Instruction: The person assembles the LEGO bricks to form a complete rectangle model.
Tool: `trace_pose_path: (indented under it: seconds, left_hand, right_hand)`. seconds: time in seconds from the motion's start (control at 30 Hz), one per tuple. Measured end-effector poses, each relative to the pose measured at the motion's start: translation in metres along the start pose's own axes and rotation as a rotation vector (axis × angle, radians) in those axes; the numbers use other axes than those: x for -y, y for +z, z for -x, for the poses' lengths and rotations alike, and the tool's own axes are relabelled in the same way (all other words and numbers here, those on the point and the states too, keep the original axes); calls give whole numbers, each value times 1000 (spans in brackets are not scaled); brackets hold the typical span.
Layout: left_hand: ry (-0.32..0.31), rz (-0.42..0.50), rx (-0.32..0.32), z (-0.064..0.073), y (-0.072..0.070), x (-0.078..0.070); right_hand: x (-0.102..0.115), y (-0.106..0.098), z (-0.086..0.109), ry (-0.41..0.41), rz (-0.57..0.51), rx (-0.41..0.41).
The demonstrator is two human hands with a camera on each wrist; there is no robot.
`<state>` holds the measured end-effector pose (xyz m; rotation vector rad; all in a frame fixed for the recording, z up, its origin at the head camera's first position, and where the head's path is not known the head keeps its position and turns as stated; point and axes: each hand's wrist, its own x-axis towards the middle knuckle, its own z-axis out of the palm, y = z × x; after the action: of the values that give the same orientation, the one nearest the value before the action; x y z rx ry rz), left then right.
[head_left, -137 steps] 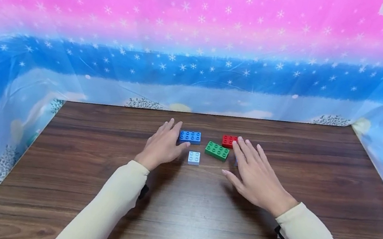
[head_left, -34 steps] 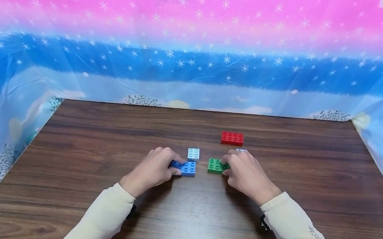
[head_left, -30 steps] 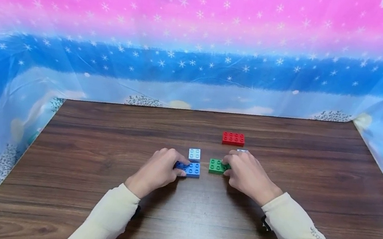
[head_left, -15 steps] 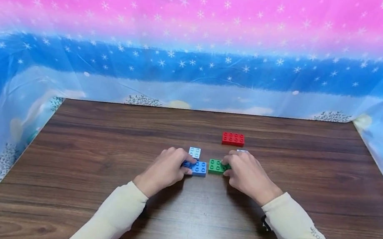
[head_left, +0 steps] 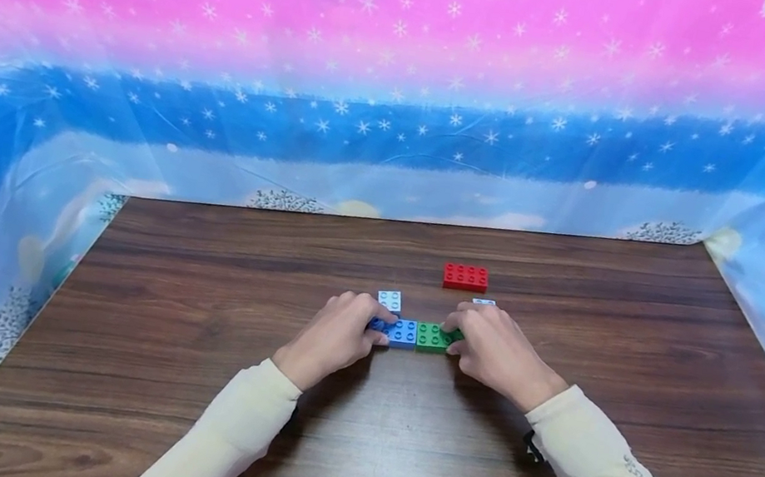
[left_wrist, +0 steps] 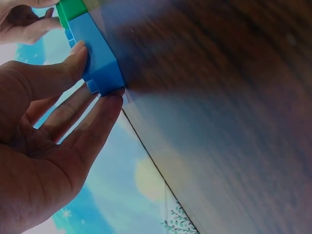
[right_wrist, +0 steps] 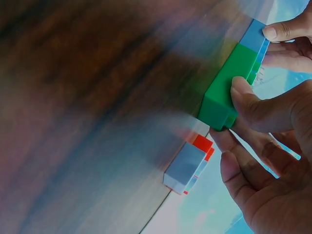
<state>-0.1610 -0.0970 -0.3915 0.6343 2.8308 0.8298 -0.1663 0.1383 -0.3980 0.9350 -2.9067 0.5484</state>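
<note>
My left hand (head_left: 334,338) pinches a blue toy building brick (head_left: 403,333) between thumb and fingers. My right hand (head_left: 501,355) grips a green building brick (head_left: 430,337) in the same way. Both bricks lie on the wooden table, end to end, their short ends touching. In the left wrist view the thumb presses on the long side of the blue brick (left_wrist: 100,56). The right wrist view has the thumb on the side of the green brick (right_wrist: 231,83). My fingers cover the outer ends of both bricks in the head view.
A small pale blue brick (head_left: 389,300) sits just behind the blue one. Behind my right hand another light brick (head_left: 484,302) is mostly hidden. Farther back lies a red brick (head_left: 465,278). A patterned cloth (head_left: 399,140) hangs along the table's (head_left: 197,258) back and sides.
Both hands took hold of bricks and brought them nearer. Over the last second the left hand slid the blue brick right until it met the green one. The right hand stayed nearly still.
</note>
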Motion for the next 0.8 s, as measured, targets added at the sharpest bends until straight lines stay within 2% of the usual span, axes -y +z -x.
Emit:
trace_pose_path:
  seconds: [0.63,0.8]
  left_hand:
    - [57,-39,0,-1,0,3]
    - [63,-42,5,-1,1,2]
  right_hand:
    - [0,-3,3,52,-88,52]
    - [0,-3,3,59,-104,42]
